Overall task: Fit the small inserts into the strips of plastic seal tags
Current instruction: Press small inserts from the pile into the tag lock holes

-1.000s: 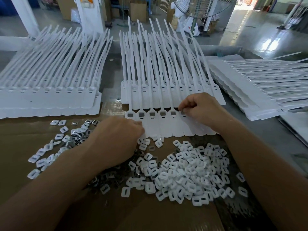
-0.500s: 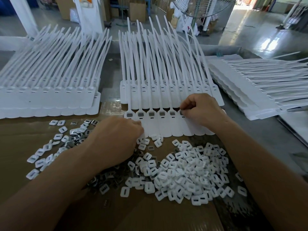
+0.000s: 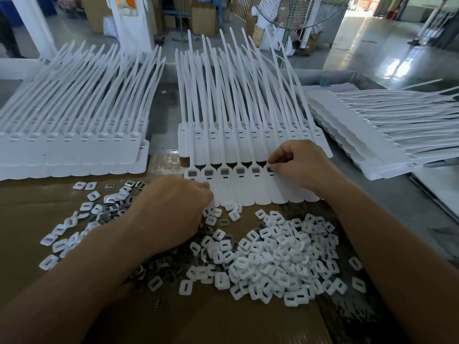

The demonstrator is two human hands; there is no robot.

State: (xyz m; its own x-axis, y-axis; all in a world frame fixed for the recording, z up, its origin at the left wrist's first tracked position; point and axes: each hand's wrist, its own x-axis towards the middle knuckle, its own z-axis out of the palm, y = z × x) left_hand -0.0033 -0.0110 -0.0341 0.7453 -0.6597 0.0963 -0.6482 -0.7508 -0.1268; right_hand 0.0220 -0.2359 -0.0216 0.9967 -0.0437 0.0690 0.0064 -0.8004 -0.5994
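Right hand [image 3: 301, 165] unmoved, insert [image 3: 271, 165] at sixth socket [image 3: 270, 170]

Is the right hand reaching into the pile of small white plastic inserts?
No, the right hand pinches at a socket on the white tag strip.

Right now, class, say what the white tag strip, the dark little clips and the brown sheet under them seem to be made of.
The white tag strip looks like matte moulded plastic; its thin tails bend. The dark little clips are probably thin metal: grey and glinting. The brown sheet seems cardboard, dull and tan.
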